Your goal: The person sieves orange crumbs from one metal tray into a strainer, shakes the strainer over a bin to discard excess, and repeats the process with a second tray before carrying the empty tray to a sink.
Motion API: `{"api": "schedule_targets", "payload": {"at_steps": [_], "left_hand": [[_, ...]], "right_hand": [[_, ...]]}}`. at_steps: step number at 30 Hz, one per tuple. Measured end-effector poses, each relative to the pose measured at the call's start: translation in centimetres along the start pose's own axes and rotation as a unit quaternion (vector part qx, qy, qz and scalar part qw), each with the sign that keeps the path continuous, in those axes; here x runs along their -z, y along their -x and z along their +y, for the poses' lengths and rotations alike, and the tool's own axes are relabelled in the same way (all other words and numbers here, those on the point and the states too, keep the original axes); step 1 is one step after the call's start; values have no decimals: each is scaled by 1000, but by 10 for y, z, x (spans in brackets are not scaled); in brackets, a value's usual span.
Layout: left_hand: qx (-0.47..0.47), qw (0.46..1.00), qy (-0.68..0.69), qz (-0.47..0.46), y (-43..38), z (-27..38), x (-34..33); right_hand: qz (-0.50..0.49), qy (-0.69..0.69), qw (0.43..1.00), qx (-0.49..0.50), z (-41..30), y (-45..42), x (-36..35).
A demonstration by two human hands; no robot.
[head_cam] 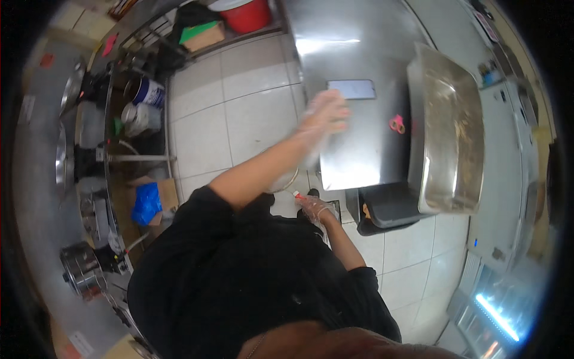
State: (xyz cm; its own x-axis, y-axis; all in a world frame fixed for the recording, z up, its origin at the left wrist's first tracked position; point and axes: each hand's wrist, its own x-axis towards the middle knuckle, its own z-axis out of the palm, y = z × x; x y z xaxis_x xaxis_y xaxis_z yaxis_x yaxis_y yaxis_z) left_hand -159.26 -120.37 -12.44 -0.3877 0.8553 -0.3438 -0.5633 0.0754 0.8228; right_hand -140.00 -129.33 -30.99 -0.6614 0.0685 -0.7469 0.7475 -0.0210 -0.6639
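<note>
My left hand, in a clear plastic glove and blurred, is over the left edge of a stainless-steel table. Its fingers look bent, and whether anything is in them is too blurred to see. Just beyond it lies a phone with a lit screen. Lower down, close to my body, my gloved right hand grips the red handle of a utensil with a round rim. My left forearm hides most of that utensil. Pink-handled scissors rest on the table, right of my left hand.
A deep metal pan stands along the table's right side. Below the table's near end is a black bin. Gas burners with a steel pot and a shelf with a blue bag line the left. A red tub sits at the back.
</note>
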Motion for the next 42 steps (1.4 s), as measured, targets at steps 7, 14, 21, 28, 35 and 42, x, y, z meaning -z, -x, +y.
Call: {"api": "schedule_targets", "payload": {"at_steps": [7, 14, 21, 28, 35, 42], "left_hand": [[-108, 932, 107, 329, 86, 101, 419], [-94, 913, 217, 332, 23, 145, 677], [74, 917, 287, 269, -283, 217, 733], [100, 889, 312, 320, -598, 249, 820], [83, 906, 300, 287, -812, 333, 859], [107, 809, 436, 380, -911, 353, 901]], "right_hand": [[2, -121, 992, 32, -43, -139, -15], [119, -279, 946, -109, -252, -235, 30], [218, -381, 893, -100, -399, -336, 99], [310, -271, 911, -26, -474, -493, 191], [274, -265, 922, 69, -523, -593, 258], [249, -489, 829, -111, -628, -610, 286]]}}
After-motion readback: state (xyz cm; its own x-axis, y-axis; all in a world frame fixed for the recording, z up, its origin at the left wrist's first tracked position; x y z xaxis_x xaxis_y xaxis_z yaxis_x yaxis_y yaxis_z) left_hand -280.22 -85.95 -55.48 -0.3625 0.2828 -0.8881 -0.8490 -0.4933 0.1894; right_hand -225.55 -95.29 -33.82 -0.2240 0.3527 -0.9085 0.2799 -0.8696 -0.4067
